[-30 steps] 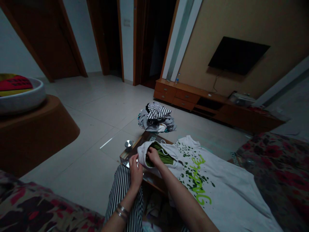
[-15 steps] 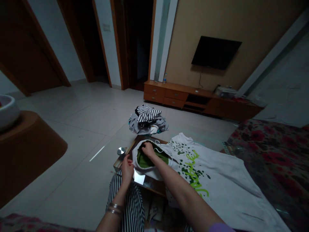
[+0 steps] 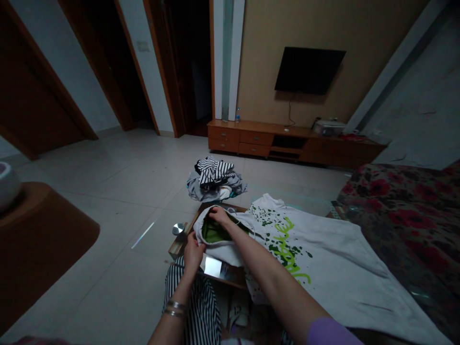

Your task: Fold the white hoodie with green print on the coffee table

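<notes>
A white hoodie (image 3: 334, 258) with green lettering and dark green splatters lies spread over the low table, its hood toward the left. The hood (image 3: 214, 233) gapes and shows a green lining; a white drawstring trails along its right side. With thumb and fingers closed, my left hand (image 3: 194, 251) pinches the near left rim of the hood. My right hand (image 3: 219, 215) reaches across the opening, its fingers curled at the far rim by the green lining; the fingertips are partly hidden.
Beyond the table sits a pile of clothes (image 3: 214, 179), a striped garment on top. A round metal object (image 3: 178, 229) is at the table's left corner. A brown stand (image 3: 43, 230) with a white bowl is at left, a floral sofa (image 3: 406, 211) at right, a TV cabinet (image 3: 251, 136) behind.
My left hand has moved from beside the hood onto its rim and closed there. My right hand has shifted slightly toward the hood's far rim. The view has turned a little.
</notes>
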A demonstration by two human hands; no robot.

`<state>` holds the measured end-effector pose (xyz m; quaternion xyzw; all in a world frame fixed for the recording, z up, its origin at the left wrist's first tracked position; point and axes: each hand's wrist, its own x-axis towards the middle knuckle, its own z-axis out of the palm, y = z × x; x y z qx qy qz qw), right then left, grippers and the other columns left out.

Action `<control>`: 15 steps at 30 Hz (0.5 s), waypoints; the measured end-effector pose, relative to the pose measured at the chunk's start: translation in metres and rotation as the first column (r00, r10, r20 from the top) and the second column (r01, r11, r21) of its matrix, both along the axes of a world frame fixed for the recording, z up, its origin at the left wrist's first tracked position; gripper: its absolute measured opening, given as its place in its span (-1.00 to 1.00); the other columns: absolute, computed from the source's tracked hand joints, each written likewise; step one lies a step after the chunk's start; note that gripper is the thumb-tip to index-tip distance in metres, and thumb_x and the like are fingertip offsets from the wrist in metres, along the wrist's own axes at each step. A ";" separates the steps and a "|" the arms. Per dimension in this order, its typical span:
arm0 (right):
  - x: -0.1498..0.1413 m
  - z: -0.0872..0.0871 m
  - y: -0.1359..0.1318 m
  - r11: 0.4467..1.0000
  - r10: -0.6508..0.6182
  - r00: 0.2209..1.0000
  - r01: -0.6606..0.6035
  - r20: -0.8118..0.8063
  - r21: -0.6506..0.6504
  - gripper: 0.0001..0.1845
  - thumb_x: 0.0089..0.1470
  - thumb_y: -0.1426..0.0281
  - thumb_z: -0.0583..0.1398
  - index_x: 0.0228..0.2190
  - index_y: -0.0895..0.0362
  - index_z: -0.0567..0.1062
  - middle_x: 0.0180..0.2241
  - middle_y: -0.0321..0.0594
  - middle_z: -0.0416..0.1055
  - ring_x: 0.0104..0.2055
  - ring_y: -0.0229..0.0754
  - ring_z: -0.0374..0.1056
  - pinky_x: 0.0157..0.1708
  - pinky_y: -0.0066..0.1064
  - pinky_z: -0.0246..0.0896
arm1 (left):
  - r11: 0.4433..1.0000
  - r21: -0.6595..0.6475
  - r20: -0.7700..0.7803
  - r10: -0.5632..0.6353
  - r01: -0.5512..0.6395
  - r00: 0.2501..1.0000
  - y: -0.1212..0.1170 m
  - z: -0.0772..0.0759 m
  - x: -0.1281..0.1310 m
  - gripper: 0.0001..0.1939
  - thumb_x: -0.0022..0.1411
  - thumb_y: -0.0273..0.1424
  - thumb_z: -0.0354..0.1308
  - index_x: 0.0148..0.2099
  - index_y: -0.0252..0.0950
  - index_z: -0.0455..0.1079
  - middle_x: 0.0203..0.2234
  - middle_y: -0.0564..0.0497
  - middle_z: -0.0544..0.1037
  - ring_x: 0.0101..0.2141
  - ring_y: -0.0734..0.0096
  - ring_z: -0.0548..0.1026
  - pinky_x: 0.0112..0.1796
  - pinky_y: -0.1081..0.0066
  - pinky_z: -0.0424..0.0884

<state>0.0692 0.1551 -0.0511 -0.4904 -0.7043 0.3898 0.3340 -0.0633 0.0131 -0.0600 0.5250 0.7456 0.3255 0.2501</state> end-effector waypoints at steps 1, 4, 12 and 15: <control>0.002 0.002 0.002 1.000 0.009 1.000 -0.009 0.025 0.013 -0.67 -0.01 0.57 0.09 -0.18 0.24 0.52 -0.24 -0.18 0.53 -0.26 -0.23 0.41 -0.20 -0.41 0.31 | 1.000 0.000 0.013 0.026 -0.026 1.000 -0.002 -0.001 -0.003 -0.42 0.04 -0.40 0.17 0.13 -0.41 0.20 -0.46 -0.01 0.47 -0.38 0.19 0.51 -0.36 0.34 0.37; 0.005 0.007 -0.001 0.996 0.045 0.991 -0.054 0.128 0.066 -0.68 -0.05 0.59 0.15 -0.21 0.22 0.55 -0.21 -0.16 0.52 -0.19 -0.19 0.39 -0.11 -0.38 0.27 | 0.997 0.009 0.030 0.079 -0.080 0.996 -0.011 -0.005 -0.014 -0.44 0.03 -0.36 0.17 0.09 -0.44 0.22 -0.49 0.04 0.43 -0.40 0.23 0.49 -0.35 0.35 0.38; -0.001 0.004 -0.064 0.979 -0.012 0.901 -0.077 0.434 0.186 -0.62 0.08 0.55 0.08 -0.09 0.14 0.52 -0.06 -0.08 0.42 0.02 -0.12 0.26 0.02 -0.34 0.11 | 0.999 0.023 -0.046 0.025 -0.024 0.999 -0.011 -0.001 -0.024 -0.60 0.18 -0.32 0.04 0.03 -0.42 0.29 -0.29 -0.13 0.49 -0.23 0.20 0.49 -0.15 0.28 0.39; 0.006 0.002 -0.079 0.978 -0.128 0.842 0.020 0.524 0.206 -0.66 0.11 0.56 0.04 -0.18 0.19 0.55 -0.13 -0.01 0.42 0.02 -0.04 0.22 0.00 -0.25 0.10 | 0.980 0.182 -0.194 0.112 -0.077 0.975 0.000 0.008 -0.016 -0.51 0.25 -0.18 -0.01 0.08 -0.45 0.28 -0.12 -0.25 0.43 -0.02 0.06 0.39 0.00 0.17 0.31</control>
